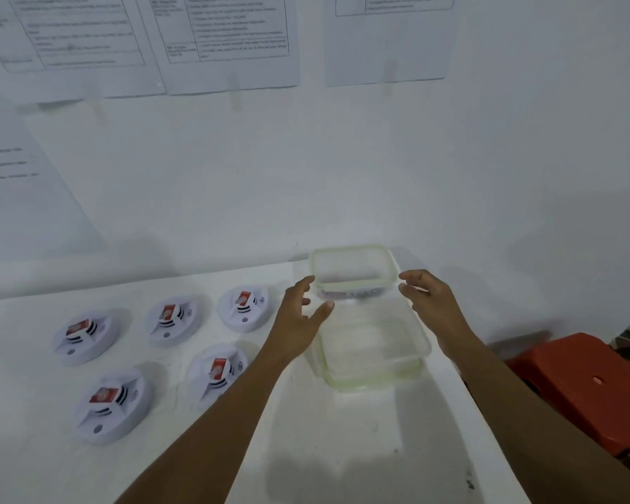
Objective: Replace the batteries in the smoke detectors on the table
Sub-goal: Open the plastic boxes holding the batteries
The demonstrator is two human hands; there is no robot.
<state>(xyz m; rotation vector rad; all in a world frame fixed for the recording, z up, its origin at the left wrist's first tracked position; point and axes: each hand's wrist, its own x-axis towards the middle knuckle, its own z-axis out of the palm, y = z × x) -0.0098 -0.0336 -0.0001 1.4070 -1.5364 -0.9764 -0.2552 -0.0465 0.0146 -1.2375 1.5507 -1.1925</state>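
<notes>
Several white round smoke detectors lie face down on the white table (342, 449), each with a red battery showing in its back; one detector (114, 405) is nearest me and another (243, 308) is furthest back. At the right stand two clear plastic containers: a near one (373, 352) that looks empty, and a far one (351, 272) with dark small items dimly visible inside. My left hand (301, 318) is at the far container's left side, fingers spread. My right hand (428, 298) is at its right side, fingers relaxed. Whether either hand touches the container is unclear.
A white wall with taped printed sheets (230, 41) rises right behind the table. An orange plastic stool (590, 387) stands on the floor past the table's right edge. Bare tabletop lies in front of the containers.
</notes>
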